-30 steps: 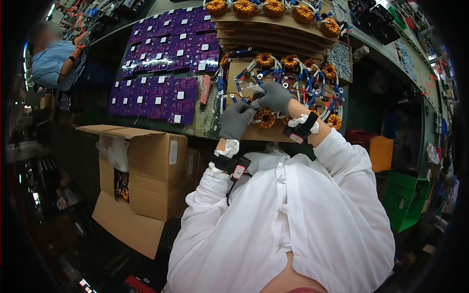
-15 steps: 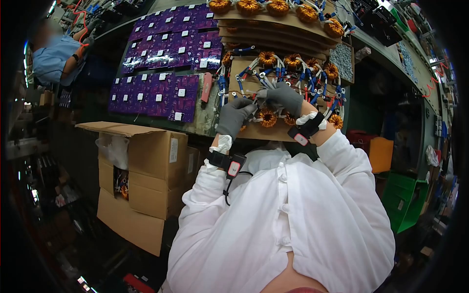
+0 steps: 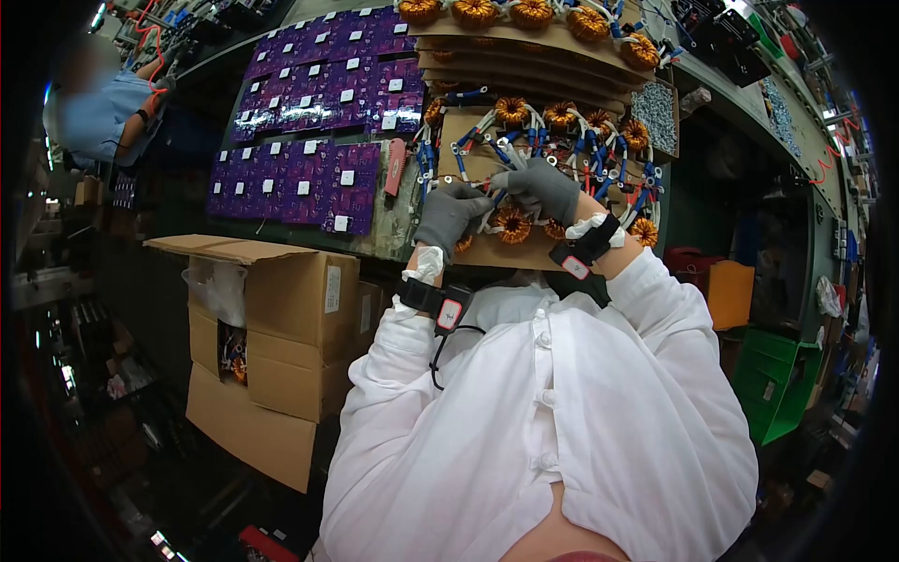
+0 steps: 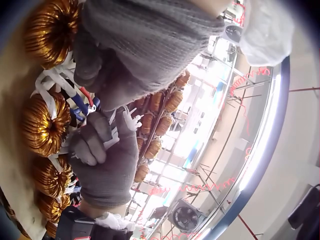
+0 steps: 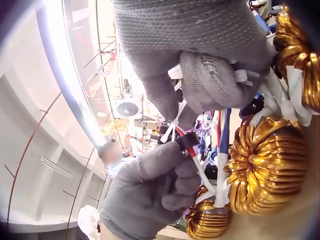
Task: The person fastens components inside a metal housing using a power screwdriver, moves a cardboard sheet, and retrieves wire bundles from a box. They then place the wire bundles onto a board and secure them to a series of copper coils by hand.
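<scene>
Grey-gloved, the left hand pinches a white cable with a red sleeve; a black ring-shaped piece surrounds it at the fingertips in the right wrist view. Close beside it, the right hand curls its fingers round thin white plastic ties, whose ends stick out between the fingers. Copper-wound coils with white, blue and red leads lie on cardboard under and around both hands. In the left wrist view, the left hand partly hides the leads.
Purple circuit boards with white squares and a pink-handled tool lie to the left. Stacked cardboard layers with coils stand behind, beside a box of small metal parts. An open carton is at front left; a person sits far left.
Since a second ago, the right hand has shifted slightly right and the left hand slightly left, with a little more room between them. The person at far left has moved an arm.
</scene>
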{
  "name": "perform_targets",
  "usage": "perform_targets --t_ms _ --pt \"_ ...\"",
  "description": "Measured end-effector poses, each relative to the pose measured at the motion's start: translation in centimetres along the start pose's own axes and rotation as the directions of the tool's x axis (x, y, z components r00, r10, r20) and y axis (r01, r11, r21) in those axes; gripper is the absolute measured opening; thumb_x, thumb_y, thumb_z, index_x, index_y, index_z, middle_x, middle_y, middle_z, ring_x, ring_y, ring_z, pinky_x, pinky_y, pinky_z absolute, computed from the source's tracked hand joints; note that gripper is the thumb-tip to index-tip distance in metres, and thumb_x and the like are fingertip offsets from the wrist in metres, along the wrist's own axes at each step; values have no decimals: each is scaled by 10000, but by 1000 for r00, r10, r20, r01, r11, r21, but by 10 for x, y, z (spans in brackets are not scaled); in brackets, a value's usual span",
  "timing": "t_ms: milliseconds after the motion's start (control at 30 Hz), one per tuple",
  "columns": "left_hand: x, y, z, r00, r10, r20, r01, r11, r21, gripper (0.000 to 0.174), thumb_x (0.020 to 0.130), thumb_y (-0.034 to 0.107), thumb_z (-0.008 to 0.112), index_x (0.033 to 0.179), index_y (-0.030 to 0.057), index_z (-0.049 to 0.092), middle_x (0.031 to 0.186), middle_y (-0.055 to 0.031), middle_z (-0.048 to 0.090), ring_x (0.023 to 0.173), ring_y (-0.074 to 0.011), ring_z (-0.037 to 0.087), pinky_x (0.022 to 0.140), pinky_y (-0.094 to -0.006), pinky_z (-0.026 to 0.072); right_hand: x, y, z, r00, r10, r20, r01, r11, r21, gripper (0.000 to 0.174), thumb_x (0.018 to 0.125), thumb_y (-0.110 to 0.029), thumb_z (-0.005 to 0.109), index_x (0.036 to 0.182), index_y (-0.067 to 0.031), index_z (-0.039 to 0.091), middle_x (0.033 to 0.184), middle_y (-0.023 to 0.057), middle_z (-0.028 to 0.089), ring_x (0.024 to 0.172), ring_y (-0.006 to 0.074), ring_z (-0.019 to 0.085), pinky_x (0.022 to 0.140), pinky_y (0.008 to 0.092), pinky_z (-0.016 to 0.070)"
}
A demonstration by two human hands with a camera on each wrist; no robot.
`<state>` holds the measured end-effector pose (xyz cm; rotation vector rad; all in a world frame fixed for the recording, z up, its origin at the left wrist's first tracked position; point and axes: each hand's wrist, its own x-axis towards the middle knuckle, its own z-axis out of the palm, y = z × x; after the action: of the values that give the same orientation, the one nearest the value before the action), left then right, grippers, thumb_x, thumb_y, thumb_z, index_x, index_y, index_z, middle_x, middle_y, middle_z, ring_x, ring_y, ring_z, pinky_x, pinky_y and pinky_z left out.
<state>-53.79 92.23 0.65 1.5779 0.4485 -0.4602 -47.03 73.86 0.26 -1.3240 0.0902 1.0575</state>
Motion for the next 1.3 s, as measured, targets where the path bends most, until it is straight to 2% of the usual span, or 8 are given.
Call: perform_targets --t_ms 333,467,600,733,933,1067,1167,1300 --pt "21 -21 26 868 483 -114 -229 593 772 359 773 348 652 1037 107 634 875 -169 662 849 -339 635 756 -416 495 8 14 7 923 -303 -238 239 935 -261 221 711 -153 753 840 6 668 726 59 637 632 109 574 576 251 448" --pt "27 13 19 997 77 -24 -27 597 802 362 799 293 599 1099 90 609 1061 -180 629 1004 -327 601 859 -402 471 15 21 9 921 -322 -220 255 924 -284 207 718 -157 750 826 -1 670 754 50 637 686 106 570 631 262 454" --pt "23 14 -1 970 225 96 -211 574 791 621 738 387 675 1221 22 532 1028 -192 639 843 -279 654 736 -367 509 -8 -20 -3 841 -338 -423 196 918 -344 309 770 -287 735 814 12 667 632 3 576 590 81 511 533 254 411" --pt "56 51 -47 996 83 -17 -73 940 332 583 758 295 692 1241 18 520 886 -166 660 764 -209 641 652 -310 508 -27 -19 -29 812 -350 -468 169 907 -385 229 799 -235 701 865 -17 675 604 -19 546 568 71 535 468 252 438" --pt "145 82 -44 939 344 22 -155 365 918 478 787 329 615 1221 143 536 1160 -188 586 1065 -354 565 895 -429 454 -46 5 -19 778 -382 -498 327 924 -197 276 791 -121 674 1047 -25 633 741 -5 592 596 67 525 530 233 430" --pt "191 68 -38 939 306 153 -251 310 917 404 860 388 514 1143 104 574 1066 -203 614 1017 -371 575 863 -436 457 -56 18 -23 751 -377 -542 349 923 -160 281 789 -110 667 1049 -12 629 794 10 615 678 81 551 597 236 448" --pt "181 66 -61 882 468 50 -335 550 765 340 911 341 475 1130 105 586 1007 -190 636 987 -354 588 838 -419 463 -74 25 -32 699 -332 -633 268 943 -198 257 791 -120 667 1013 10 644 827 25 635 718 89 567 652 240 458" --pt "129 41 -63 663 734 150 -511 296 807 290 817 110 539 1099 157 585 1007 -157 598 896 -374 590 771 -434 484 -88 30 -34 668 -369 -646 350 922 -165 252 787 -135 668 992 11 662 824 27 643 719 87 554 653 244 446"
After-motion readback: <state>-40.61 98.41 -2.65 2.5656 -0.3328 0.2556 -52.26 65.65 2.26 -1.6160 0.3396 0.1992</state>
